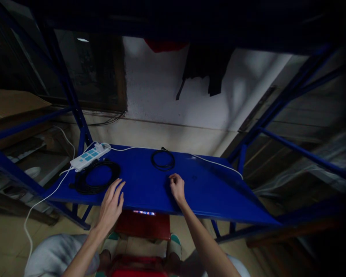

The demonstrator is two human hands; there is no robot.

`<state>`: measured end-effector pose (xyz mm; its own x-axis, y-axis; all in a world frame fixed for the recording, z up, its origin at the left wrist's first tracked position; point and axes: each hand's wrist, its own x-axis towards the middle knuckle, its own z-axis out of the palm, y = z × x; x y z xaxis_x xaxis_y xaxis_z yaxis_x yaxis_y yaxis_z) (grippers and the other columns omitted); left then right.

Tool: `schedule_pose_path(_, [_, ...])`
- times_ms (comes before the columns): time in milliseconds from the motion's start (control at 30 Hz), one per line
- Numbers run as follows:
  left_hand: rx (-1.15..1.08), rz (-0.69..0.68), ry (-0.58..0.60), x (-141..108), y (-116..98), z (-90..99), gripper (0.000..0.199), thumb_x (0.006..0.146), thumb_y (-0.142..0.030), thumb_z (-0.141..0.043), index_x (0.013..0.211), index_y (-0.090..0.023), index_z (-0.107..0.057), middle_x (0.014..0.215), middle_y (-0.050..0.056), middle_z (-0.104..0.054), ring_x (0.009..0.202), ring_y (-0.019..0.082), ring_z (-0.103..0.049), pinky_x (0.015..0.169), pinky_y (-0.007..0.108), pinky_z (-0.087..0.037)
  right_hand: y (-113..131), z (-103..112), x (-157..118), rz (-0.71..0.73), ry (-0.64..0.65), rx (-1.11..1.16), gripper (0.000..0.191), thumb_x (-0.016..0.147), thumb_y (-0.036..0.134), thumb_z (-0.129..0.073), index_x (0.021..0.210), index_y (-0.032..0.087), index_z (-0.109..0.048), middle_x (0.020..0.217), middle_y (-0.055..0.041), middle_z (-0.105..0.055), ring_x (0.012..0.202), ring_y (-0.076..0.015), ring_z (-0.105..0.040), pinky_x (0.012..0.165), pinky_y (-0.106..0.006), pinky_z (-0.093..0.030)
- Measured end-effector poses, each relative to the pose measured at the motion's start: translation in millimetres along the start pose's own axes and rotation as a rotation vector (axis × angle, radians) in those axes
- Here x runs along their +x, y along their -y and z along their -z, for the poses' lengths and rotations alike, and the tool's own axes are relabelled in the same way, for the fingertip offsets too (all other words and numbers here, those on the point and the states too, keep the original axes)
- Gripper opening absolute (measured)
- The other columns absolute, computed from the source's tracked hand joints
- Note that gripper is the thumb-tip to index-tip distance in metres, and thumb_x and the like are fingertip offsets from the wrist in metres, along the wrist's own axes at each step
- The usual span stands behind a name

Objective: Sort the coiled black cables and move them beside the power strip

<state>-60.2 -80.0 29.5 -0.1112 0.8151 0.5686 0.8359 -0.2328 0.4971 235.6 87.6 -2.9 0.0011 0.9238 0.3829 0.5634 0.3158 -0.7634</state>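
A large coil of black cable [82, 184] lies at the left of the blue shelf, just beyond my left hand [112, 200], whose fingers are spread with nothing between them. A smaller black cable coil [163, 168] rests near the shelf's middle, towards the back. Just in front of it is my right hand [177, 186], with its fingers curled together over the blue surface; whether something small is inside cannot be made out. A white power strip [90, 157] with blue sockets sits behind the large coil.
The blue shelf [219, 196] has upright posts at both sides. A white cord [213, 161] runs along its back edge, and another hangs at the left. Beneath the front edge stands a red stool [144, 227]. Dark cloth [207, 65] hangs against the wall.
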Motion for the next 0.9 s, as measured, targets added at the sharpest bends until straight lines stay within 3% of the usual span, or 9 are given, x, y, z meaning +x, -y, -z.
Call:
schedule_pose_path(100, [-0.110,-0.081,0.099,30,-27,-30.8,0.053,0.096,-0.018,-0.038,0.148,-0.030,-0.039,0.153,0.006,-0.041,0.143,0.025,-0.038,0.119,0.046,-0.035,9,3,-5,0.051,-0.015,-0.117,0.025,0.081,0.015,-0.041,0.091,0.019,-0.063,0.094,-0.0082,-0.062,0.082,-0.0214,-0.058,0.073,-0.030,-0.043])
schedule_pose_path(233, [-0.190,-0.203,0.279,73,-48,-89.2,0.064,0.091,-0.013,-0.041,0.154,-0.024,-0.029,0.157,0.010,-0.036,0.143,0.024,-0.039,0.118,0.043,-0.037,20,4,-13,0.051,-0.031,-0.294,0.036,0.075,0.006,-0.044,0.104,0.019,-0.062,0.109,-0.0128,-0.059,0.103,-0.0265,-0.053,0.086,-0.036,-0.041])
schedule_pose_path(333, [-0.135,-0.303,0.420,97,-49,-132.7,0.069,0.088,-0.012,-0.044,0.154,-0.020,-0.027,0.159,0.013,-0.034,0.145,0.025,-0.036,0.118,0.045,-0.034,23,11,-15,0.136,0.195,-0.303,0.046,0.072,0.004,-0.048,0.113,0.022,-0.061,0.114,-0.0108,-0.059,0.104,-0.0264,-0.053,0.086,-0.036,-0.041])
schedule_pose_path(433, [-0.078,-0.352,0.465,116,-39,-162.3,0.064,0.090,-0.021,-0.047,0.152,-0.018,-0.030,0.158,0.016,-0.035,0.146,0.027,-0.035,0.119,0.049,-0.030,14,36,-15,0.267,0.436,-0.211,0.058,0.071,0.003,-0.047,0.122,0.026,-0.057,0.112,-0.0060,-0.060,0.101,-0.0220,-0.056,0.084,-0.031,-0.044])
schedule_pose_path(500, [-0.070,-0.334,0.442,125,-30,-172.1,0.058,0.094,-0.032,-0.047,0.149,-0.017,-0.036,0.155,0.018,-0.039,0.145,0.029,-0.037,0.117,0.050,-0.030,-1,62,-16,0.224,0.356,-0.233,0.056,0.073,0.002,-0.044,0.123,0.026,-0.057,0.109,-0.0056,-0.060,0.095,-0.0200,-0.058,0.080,-0.028,-0.044])
schedule_pose_path(600, [-0.096,-0.336,0.395,130,-18,-176.2,0.055,0.094,-0.050,-0.048,0.138,-0.017,-0.049,0.142,0.019,-0.054,0.137,0.032,-0.046,0.114,0.049,-0.032,-30,96,-13,0.052,0.039,-0.354,0.042,0.082,0.006,-0.038,0.113,0.023,-0.060,0.107,-0.0076,-0.060,0.084,-0.0198,-0.060,0.072,-0.028,-0.043])
schedule_pose_path(700, [-0.084,-0.374,0.355,123,-18,-177.5,0.042,0.098,-0.048,-0.043,0.124,-0.018,-0.058,0.125,0.015,-0.061,0.121,0.029,-0.056,0.106,0.045,-0.039,-56,109,-2,-0.099,-0.219,-0.410,0.034,0.089,0.016,-0.036,0.114,0.020,-0.058,0.109,-0.0121,-0.059,0.082,-0.0230,-0.059,0.068,-0.032,-0.042])
schedule_pose_path(800, [-0.021,-0.370,0.379,112,-25,-181.8,0.031,0.101,-0.038,-0.038,0.110,-0.020,-0.061,0.111,0.012,-0.063,0.107,0.028,-0.059,0.094,0.042,-0.044,-72,104,12,-0.174,-0.276,-0.417,0.031,0.095,0.029,-0.038,0.115,0.019,-0.058,0.102,-0.0138,-0.061,0.084,-0.0268,-0.059,0.070,-0.036,-0.041])
schedule_pose_path(900, [-0.007,-0.363,0.423,107,-31,-185.1,0.027,0.102,-0.033,-0.038,0.110,-0.021,-0.060,0.109,0.011,-0.064,0.107,0.029,-0.059,0.094,0.044,-0.044,-77,95,19,-0.166,-0.183,-0.474,0.035,0.098,0.042,-0.040,0.116,0.020,-0.059,0.100,-0.0141,-0.063,0.090,-0.0298,-0.059,0.074,-0.038,-0.039])
